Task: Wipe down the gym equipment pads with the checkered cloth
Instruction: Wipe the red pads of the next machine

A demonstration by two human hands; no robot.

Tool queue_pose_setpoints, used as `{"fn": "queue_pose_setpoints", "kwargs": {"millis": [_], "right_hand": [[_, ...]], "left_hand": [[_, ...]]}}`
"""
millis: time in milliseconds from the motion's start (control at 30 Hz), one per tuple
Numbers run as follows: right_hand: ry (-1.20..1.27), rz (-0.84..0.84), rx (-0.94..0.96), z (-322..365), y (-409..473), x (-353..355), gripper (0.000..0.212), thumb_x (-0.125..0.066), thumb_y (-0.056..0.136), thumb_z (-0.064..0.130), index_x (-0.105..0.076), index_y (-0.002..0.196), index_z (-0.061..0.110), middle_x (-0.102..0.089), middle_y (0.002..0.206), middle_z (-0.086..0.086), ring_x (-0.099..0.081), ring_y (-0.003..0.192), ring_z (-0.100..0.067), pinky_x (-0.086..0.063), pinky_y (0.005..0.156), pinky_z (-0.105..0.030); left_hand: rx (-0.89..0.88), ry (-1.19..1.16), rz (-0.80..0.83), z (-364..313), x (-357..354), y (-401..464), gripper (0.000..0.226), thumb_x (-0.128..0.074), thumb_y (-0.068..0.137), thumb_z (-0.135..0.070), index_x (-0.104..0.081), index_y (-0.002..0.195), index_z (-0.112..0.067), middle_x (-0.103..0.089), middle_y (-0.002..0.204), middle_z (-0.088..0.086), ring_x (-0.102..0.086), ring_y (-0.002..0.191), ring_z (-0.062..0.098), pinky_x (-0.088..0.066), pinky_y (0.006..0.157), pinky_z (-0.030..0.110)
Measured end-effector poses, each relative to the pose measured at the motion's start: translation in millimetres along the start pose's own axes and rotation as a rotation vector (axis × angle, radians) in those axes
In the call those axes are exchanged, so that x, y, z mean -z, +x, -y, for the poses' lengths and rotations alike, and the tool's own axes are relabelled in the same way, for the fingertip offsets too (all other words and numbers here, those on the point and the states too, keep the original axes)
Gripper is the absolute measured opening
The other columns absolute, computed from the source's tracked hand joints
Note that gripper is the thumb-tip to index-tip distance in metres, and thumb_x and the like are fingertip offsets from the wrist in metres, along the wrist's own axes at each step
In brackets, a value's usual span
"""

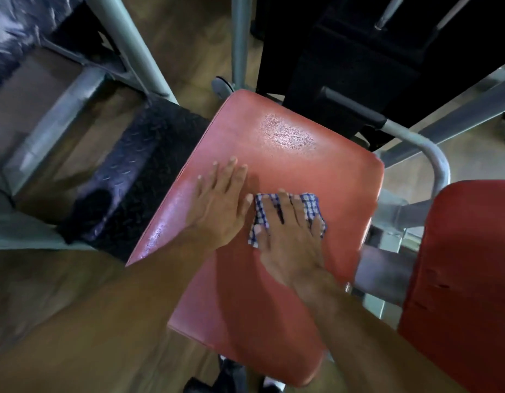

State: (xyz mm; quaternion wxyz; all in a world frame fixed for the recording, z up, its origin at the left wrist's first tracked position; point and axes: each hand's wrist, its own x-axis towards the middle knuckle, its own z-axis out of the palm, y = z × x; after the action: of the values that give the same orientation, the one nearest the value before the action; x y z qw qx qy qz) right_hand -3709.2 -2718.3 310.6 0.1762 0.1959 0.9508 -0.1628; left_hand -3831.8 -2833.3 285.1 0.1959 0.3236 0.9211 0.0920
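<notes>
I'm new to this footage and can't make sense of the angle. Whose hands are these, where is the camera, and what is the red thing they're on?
There is one picture, from a camera worn on a person's head, looking down at their own bare arms. No robot is involved. The red thing is a padded gym seat on a grey metal frame. The right hand lies flat with fingers spread on a small blue-and-white checkered cloth, pressing it onto the seat. The left hand rests flat on the seat beside it, holding nothing. A second red pad shows at the right edge. The floor below is wood-coloured.
</notes>
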Motion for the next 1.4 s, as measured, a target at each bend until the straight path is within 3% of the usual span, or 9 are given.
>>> {"fn": "queue_pose_setpoints", "kwargs": {"millis": [133, 333, 567, 667, 733, 800, 1000, 1233, 1400], "right_hand": [[-0.030, 0.028, 0.020, -20, 8, -30, 0.058, -0.011, 0.103, 0.053, 0.013, 0.153, 0.040, 0.017, 0.164, 0.006, 0.019, 0.150, -0.024, -0.003, 0.116, -0.067], [-0.072, -0.119, -0.079, -76, 37, -22, 0.059, -0.015, 0.099, 0.060, -0.006, 0.154, 0.043, -0.005, 0.166, 0.004, -0.001, 0.152, -0.029, -0.007, 0.111, -0.074], [0.103, -0.253, -0.335, -120, 153, 32, 0.056, -0.017, 0.096, 0.062, 0.000, 0.149, 0.056, 0.005, 0.165, 0.015, 0.016, 0.150, -0.031, 0.010, 0.107, -0.075], [-0.012, -0.297, -0.138, -96, 114, 10, 0.053, -0.020, 0.099, 0.058, -0.007, 0.151, 0.053, -0.001, 0.166, 0.007, 0.009, 0.150, -0.038, 0.006, 0.105, -0.078], [-0.149, -0.241, 0.089, -82, 74, -7, 0.053, -0.023, 0.099, 0.058, -0.015, 0.151, 0.049, -0.010, 0.165, 0.002, -0.002, 0.149, -0.042, -0.004, 0.105, -0.081], [-0.220, -0.175, 0.184, -93, 71, -8, 0.053, -0.024, 0.098, 0.061, -0.018, 0.150, 0.050, -0.012, 0.165, 0.003, -0.007, 0.149, -0.043, -0.009, 0.103, -0.082], [0.100, -0.306, -0.335, -136, 124, 23, 0.054, -0.018, 0.096, 0.063, 0.000, 0.147, 0.060, 0.009, 0.165, 0.008, 0.017, 0.148, -0.037, 0.005, 0.103, -0.081], [-0.126, -0.214, -0.049, -100, 68, -10, 0.054, -0.018, 0.096, 0.064, -0.008, 0.149, 0.055, -0.001, 0.165, 0.005, 0.010, 0.149, -0.039, 0.002, 0.104, -0.079], [0.081, -0.259, -0.287, -80, 164, 29, 0.054, -0.018, 0.096, 0.059, 0.000, 0.146, 0.059, 0.005, 0.165, 0.010, 0.016, 0.149, -0.036, 0.007, 0.104, -0.080]], "left_hand": [[0.097, 0.082, -0.064, 22, -19, 21, 0.066, -0.011, 0.100, -0.059, 0.001, 0.157, -0.028, 0.006, 0.167, 0.001, 0.004, 0.152, 0.032, -0.006, 0.122, 0.054], [0.150, 0.160, -0.112, 24, -31, 21, 0.070, -0.006, 0.097, -0.064, -0.001, 0.158, -0.029, 0.001, 0.167, 0.003, -0.001, 0.153, 0.031, -0.009, 0.122, 0.054], [0.152, 0.196, -0.150, 23, -31, 21, 0.071, -0.018, 0.096, -0.061, -0.015, 0.158, -0.026, -0.013, 0.165, 0.008, -0.013, 0.151, 0.035, -0.013, 0.119, 0.056], [0.155, 0.220, -0.144, 23, -32, 20, 0.071, -0.019, 0.096, -0.061, -0.016, 0.158, -0.027, -0.015, 0.165, 0.007, -0.013, 0.151, 0.033, -0.014, 0.119, 0.055], [0.171, 0.213, -0.154, 23, -30, 19, 0.071, -0.019, 0.096, -0.062, -0.018, 0.158, -0.028, -0.016, 0.165, 0.005, -0.013, 0.151, 0.032, -0.014, 0.119, 0.054], [0.173, 0.204, -0.162, 21, -30, 18, 0.070, -0.019, 0.096, -0.063, -0.019, 0.157, -0.029, -0.017, 0.165, 0.004, -0.013, 0.151, 0.031, -0.014, 0.119, 0.054], [0.182, 0.198, -0.186, 20, -32, 19, 0.069, -0.020, 0.096, -0.062, -0.020, 0.157, -0.030, -0.018, 0.164, 0.004, -0.015, 0.151, 0.031, -0.015, 0.119, 0.055], [0.168, 0.188, -0.192, 20, -32, 18, 0.070, -0.022, 0.095, -0.062, -0.023, 0.156, -0.027, -0.019, 0.164, 0.004, -0.015, 0.151, 0.031, -0.015, 0.119, 0.055], [0.193, 0.164, -0.224, 19, -34, 19, 0.076, -0.025, 0.095, -0.062, -0.023, 0.156, -0.017, -0.020, 0.164, 0.008, -0.016, 0.151, 0.029, -0.016, 0.120, 0.053]]}}
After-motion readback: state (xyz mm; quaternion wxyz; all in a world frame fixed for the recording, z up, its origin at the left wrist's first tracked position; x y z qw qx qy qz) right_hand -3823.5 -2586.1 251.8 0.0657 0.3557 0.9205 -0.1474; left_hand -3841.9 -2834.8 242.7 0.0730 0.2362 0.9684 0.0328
